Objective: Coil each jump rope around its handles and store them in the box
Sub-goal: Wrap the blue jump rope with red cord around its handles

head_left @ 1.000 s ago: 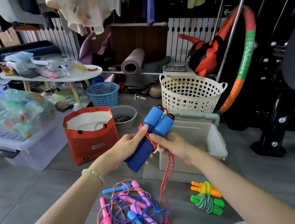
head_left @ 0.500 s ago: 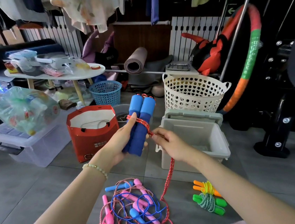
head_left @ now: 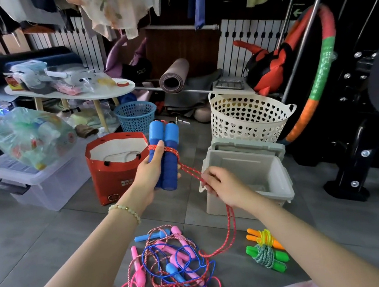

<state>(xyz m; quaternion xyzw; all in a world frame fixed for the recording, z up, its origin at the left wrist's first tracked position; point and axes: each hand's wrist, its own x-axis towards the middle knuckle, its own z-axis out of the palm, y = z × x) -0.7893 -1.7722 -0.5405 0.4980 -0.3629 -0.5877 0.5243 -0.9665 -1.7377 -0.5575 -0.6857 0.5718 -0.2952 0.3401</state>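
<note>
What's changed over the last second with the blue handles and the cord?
The left hand has turned the blue handles from leaning right to upright. The right hand, pinching the red cord, has pulled away from the wraps, down and right, drawing the cord out. Unchanged: left grip, the box, the loose pile and two coiled ropes on the floor.

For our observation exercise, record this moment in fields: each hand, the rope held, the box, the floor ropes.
Left hand: grips both blue handles, upright
Right hand: pinches the red rope
Red rope: some turns round handles; rest trails to floor
Box: open, on floor
Orange rope, green rope: coiled, on floor beside box
Tangled pile: pink and blue ropes, uncoiled
</note>
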